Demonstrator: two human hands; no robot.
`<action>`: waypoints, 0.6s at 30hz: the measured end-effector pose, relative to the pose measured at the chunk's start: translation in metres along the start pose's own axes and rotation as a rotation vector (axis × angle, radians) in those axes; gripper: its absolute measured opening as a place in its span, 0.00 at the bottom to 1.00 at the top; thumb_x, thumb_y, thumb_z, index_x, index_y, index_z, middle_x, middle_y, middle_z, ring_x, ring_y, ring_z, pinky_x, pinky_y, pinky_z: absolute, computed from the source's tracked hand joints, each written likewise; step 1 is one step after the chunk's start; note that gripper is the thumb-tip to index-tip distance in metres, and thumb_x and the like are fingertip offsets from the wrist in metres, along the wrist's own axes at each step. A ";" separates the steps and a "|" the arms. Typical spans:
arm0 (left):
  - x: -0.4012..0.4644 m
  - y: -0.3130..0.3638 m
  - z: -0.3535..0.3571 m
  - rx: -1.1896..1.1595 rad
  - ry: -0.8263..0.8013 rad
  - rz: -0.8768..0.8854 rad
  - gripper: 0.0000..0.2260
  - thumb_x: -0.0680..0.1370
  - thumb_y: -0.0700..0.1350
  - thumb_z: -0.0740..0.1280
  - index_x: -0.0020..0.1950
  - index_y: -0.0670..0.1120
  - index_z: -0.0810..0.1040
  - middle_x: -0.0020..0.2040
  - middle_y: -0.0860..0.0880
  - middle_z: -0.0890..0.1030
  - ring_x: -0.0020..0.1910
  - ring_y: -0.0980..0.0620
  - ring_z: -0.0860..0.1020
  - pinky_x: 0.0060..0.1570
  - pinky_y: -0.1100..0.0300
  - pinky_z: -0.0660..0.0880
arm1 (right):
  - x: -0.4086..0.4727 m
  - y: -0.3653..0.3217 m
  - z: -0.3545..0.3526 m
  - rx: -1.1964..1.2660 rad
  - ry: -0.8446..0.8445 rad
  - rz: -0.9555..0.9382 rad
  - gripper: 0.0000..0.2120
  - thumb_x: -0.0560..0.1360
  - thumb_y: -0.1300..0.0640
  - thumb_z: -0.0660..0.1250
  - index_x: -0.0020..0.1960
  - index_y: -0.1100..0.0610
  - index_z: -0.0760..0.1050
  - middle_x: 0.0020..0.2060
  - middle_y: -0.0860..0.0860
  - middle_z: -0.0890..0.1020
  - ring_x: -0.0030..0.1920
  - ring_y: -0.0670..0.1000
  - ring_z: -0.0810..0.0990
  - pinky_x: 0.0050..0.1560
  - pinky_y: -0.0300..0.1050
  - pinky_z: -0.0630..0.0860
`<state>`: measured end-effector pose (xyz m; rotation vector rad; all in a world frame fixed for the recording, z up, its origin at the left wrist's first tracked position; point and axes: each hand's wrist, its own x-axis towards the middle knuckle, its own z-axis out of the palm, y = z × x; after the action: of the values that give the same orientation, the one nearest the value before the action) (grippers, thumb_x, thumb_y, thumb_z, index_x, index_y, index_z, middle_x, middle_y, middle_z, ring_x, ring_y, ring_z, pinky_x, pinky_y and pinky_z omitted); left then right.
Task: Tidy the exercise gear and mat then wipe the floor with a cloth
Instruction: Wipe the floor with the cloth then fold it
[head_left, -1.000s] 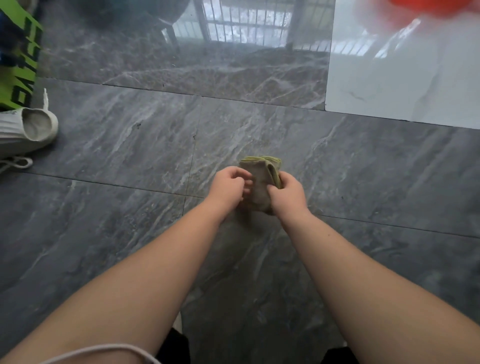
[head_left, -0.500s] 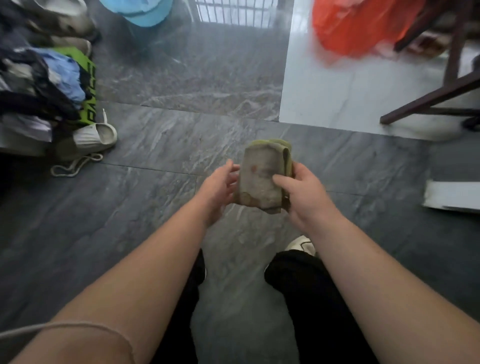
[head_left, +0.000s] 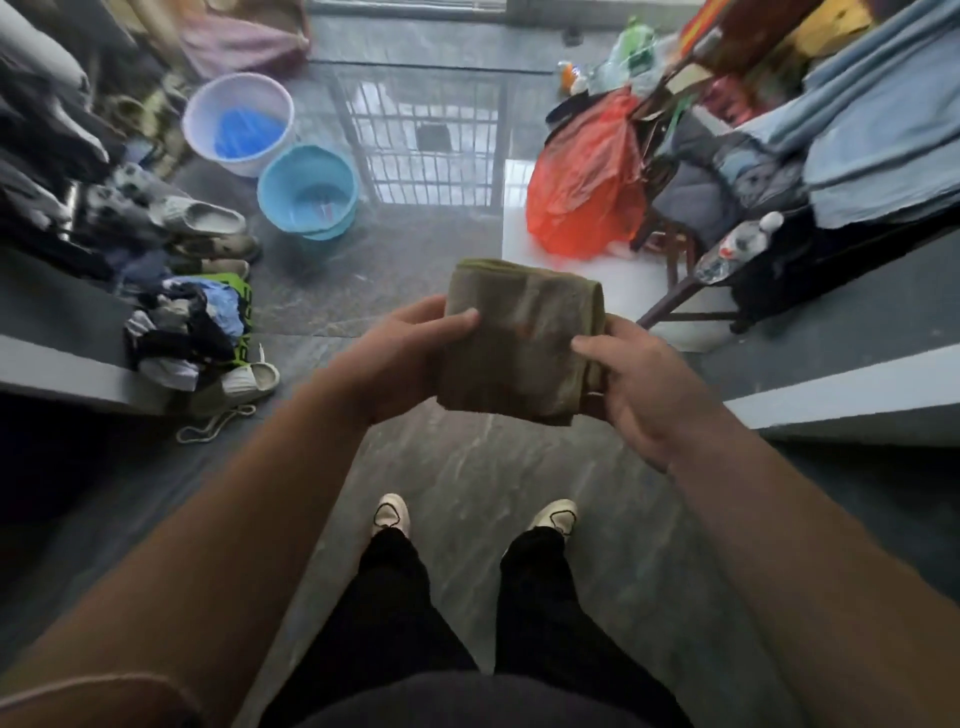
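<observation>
A folded olive-green cloth (head_left: 519, 338) is held up in front of me, well above the grey marble floor (head_left: 467, 467). My left hand (head_left: 400, 358) grips its left edge with the thumb on top. My right hand (head_left: 639, 384) grips its right edge. I am standing; my black trousers and pale shoes show below the cloth. No mat or exercise gear is visible.
Two buckets, a white one (head_left: 239, 122) and a blue one (head_left: 309, 192), stand at the back left near shoes and a clothes pile (head_left: 187, 322). An orange plastic bag (head_left: 587, 192), a wooden chair leg (head_left: 675, 301) and a water bottle (head_left: 737, 247) crowd the right.
I have risen from a crouch to standing, so the cloth went from floor level up into the air. The cloth now lies wider between both hands.
</observation>
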<state>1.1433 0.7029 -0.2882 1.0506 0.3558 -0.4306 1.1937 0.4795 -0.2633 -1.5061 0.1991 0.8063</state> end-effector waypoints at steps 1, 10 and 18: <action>-0.010 0.011 0.007 0.057 -0.006 0.012 0.18 0.78 0.43 0.66 0.67 0.38 0.73 0.59 0.38 0.81 0.58 0.40 0.81 0.52 0.48 0.80 | -0.013 -0.006 0.005 -0.026 0.018 -0.023 0.14 0.75 0.53 0.65 0.58 0.56 0.80 0.53 0.59 0.85 0.56 0.62 0.83 0.56 0.65 0.79; -0.102 0.038 0.037 0.305 -0.403 -0.004 0.17 0.84 0.41 0.57 0.72 0.38 0.68 0.68 0.34 0.74 0.66 0.34 0.75 0.64 0.39 0.73 | -0.150 0.011 0.065 -0.071 0.559 -0.329 0.09 0.75 0.43 0.69 0.51 0.46 0.82 0.47 0.47 0.86 0.49 0.50 0.85 0.51 0.58 0.83; -0.183 0.010 0.088 0.494 -0.420 -0.067 0.14 0.77 0.55 0.69 0.60 0.52 0.80 0.54 0.48 0.85 0.55 0.45 0.83 0.53 0.47 0.81 | -0.284 0.077 0.124 0.065 0.895 -0.331 0.15 0.77 0.39 0.65 0.59 0.46 0.78 0.51 0.43 0.83 0.52 0.44 0.82 0.53 0.46 0.81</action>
<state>0.9970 0.6605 -0.1532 1.3910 -0.1003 -0.8091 0.8967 0.4858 -0.1459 -1.6929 0.6075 -0.1771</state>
